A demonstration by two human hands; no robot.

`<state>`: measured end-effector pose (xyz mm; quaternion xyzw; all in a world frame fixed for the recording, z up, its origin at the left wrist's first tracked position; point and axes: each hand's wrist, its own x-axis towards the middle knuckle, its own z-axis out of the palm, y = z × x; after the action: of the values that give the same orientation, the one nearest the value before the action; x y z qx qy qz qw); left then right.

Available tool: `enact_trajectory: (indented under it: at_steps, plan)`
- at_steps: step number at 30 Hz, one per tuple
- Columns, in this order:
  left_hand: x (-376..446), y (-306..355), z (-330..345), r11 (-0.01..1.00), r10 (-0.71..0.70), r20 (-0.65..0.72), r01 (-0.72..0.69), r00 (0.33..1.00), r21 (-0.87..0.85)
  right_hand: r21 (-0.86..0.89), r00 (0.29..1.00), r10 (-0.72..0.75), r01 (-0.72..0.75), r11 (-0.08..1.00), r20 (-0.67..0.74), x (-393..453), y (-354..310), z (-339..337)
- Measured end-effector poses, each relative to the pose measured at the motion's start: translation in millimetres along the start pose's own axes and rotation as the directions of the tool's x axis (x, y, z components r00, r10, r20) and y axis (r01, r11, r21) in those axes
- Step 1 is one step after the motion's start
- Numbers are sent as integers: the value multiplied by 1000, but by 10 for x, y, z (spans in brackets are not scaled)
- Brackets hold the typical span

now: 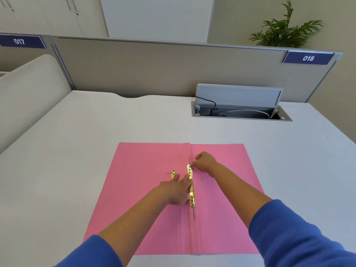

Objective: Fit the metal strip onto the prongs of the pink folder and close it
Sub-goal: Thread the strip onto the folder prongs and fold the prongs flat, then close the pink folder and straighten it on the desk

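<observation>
- One pink folder [144,199] lies open flat on the white desk [77,141], near its front edge.
- A second, shorter brass piece [173,174] lies left of the spine, partly under the left hand [176,190].
- The left hand's spread, flat fingers press one metal strip [191,187] down along the spine.
- Two thin prongs show, one past each strip end; the step looks like seating the strip.
- The right hand [205,162] pinches shut at the strip's far end, apparently on the prong there.
- Next, I judge: flatten both prongs, then fold the cover over.

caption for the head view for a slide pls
Both hands work a gold metal strip along the spine of an open pink folder on a white desk.
</observation>
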<state>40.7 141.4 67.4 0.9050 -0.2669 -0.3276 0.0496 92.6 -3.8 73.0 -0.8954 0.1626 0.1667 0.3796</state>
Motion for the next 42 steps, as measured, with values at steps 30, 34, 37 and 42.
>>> enact_trajectory:
  at_steps: [30,34,37,42]
  plan:
    - [-398,-1411,-13,419,-889,-207,542,409,-729,-492,995,-72,96,865,67,-736,755,315]
    - [-372,-1488,-51,404,-882,-146,558,448,-725,-489,996,-64,87,868,65,-698,723,314]
    - [-426,-1546,-133,394,-873,-105,563,476,-726,-486,997,-52,74,871,57,-694,725,320]
    - [-600,-1555,-315,437,-816,-143,438,559,-786,-457,998,-47,57,888,33,-704,728,321]
